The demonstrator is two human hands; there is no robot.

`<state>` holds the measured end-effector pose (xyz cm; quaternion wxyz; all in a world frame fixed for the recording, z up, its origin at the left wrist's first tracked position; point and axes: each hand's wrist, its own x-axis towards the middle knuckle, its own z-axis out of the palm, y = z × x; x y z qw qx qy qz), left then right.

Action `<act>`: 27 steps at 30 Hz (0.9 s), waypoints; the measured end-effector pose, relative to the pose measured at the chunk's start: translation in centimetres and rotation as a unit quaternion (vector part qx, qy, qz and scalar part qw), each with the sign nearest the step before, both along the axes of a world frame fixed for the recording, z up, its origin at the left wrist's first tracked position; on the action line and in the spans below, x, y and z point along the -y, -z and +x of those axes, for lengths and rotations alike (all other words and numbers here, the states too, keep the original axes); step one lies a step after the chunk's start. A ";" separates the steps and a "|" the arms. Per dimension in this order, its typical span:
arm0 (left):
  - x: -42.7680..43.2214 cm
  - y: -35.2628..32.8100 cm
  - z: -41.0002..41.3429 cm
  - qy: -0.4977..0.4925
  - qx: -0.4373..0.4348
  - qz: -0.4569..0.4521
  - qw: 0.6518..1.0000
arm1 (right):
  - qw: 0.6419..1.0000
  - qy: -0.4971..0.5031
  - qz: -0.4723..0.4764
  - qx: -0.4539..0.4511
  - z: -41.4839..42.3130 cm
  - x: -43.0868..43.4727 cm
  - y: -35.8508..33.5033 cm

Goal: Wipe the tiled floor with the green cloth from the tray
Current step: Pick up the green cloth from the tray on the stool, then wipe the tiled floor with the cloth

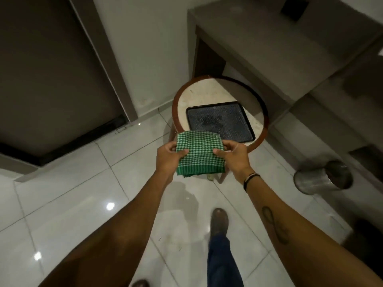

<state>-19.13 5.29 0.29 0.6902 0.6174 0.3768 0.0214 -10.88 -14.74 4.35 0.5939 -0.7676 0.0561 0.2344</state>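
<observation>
Both hands are on the green cloth (199,155), held in the air just in front of the round stool (207,94), well above the tiled floor (68,183). Your left hand (169,155) pinches the cloth's left edge, thumb on top, fingers curled under. Your right hand (233,154) does the same on the right edge. Neither hand is open; both are closed on fabric. The cloth looks folded into several layers, its solid green hem hanging toward you.

The black tray (219,123) on the stool top has nothing on it, so I judge the pickup done. The step in hand is getting the cloth down to the tiles.

How I'd do it well:
- Keep the fold. A thick pad gives even pressure and spare clean faces to flip to.
- Move it to one hand, palm flat on top, before you crouch. A two-handed pinch won't press it down.
- Step back from the stool legs so your strokes have room.
- Your right foot (219,221) is forward on the tiles you'll wipe. Start far and work back so you don't walk over wiped floor.
- Overlap the strokes and follow the grout lines as guides.
- Mind the steel bin (323,177) on your right when you swing wide.

Writing: no brand, label or readable text on the cloth, tray, stool or bin. The only mark is a looped tattoo on your right forearm, not lettering as far as I can tell.
</observation>
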 end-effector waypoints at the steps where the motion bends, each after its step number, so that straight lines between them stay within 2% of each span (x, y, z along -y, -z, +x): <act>1: -0.7 -1.6 -2.5 0.012 0.006 0.001 1.000 | 1.000 0.010 0.015 0.003 -2.9 -0.4 -1.4; 7: -3.6 -8.4 -16.9 0.042 0.009 0.000 0.999 | 0.999 0.033 0.020 0.030 -17.8 -1.9 -5.5; 10: -3.8 -8.2 -22.5 0.054 -0.021 -0.008 0.998 | 0.998 0.024 -0.048 0.038 -23.3 -2.0 -5.2; 13: -3.8 -5.4 -26.9 0.067 -0.048 -0.007 0.997 | 0.997 0.028 -0.076 0.015 -28.0 -1.9 -2.4; 16: -3.3 0.6 -31.5 0.080 -0.086 0.008 0.993 | 0.996 0.012 -0.092 -0.015 -32.5 -1.4 4.3; 19: -2.1 9.5 -36.3 0.083 -0.125 0.008 0.989 | 0.992 0.010 -0.111 -0.063 -37.2 -0.5 13.8; 25: 0.8 33.1 -43.0 0.088 -0.176 0.010 0.980 | 0.980 -0.041 -0.166 -0.098 -43.9 1.9 37.3; 27: 1.3 39.3 -44.0 0.090 -0.183 0.012 0.979 | 0.977 -0.051 -0.183 -0.094 -44.5 2.5 42.6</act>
